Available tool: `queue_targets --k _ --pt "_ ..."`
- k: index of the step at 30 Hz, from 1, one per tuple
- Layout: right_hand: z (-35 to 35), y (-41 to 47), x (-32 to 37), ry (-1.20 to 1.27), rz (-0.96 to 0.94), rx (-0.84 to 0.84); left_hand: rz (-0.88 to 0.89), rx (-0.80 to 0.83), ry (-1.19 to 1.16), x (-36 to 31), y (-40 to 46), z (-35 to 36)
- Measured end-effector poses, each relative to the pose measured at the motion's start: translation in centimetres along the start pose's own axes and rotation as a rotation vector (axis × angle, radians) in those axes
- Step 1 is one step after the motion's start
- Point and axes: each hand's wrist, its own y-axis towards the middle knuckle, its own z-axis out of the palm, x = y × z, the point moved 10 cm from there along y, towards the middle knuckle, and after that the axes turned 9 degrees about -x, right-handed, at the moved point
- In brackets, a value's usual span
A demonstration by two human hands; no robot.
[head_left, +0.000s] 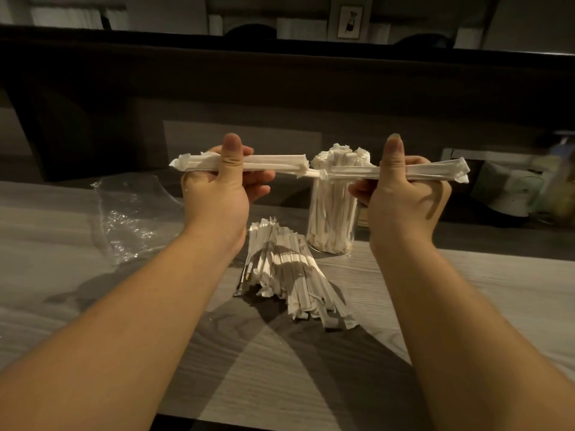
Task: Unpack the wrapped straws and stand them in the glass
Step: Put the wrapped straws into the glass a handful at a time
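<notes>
My left hand [219, 185] grips a small bundle of paper-wrapped straws [270, 164], held level above the table with the thumb up. My right hand [404, 194] grips a second bundle of wrapped straws [435, 172], also level. The inner ends of the two bundles nearly meet in front of the glass [331, 231]. That clear glass stands upright on the table and is packed with several wrapped straws standing on end. A loose pile of wrapped straws [289, 272] lies fanned on the table below my hands.
A crumpled clear plastic bag [130, 213] lies on the grey wood-grain table [466, 300] to the left. A dark raised counter runs along the back. A white appliance and other items [510, 194] stand at the far right.
</notes>
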Motion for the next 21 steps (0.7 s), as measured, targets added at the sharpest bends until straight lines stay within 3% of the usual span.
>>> queue_targets --k 15,21 --pt "1.7 0.4 0.0 -0.205 -0.162 0.124 0.079 0.093 0.059 0.2 -0.8 2.2" --pt "2.0 0.8 -0.7 -0.2 -0.08 0.173 0.234 0.177 0.243 -0.9 -1.4 4.4"
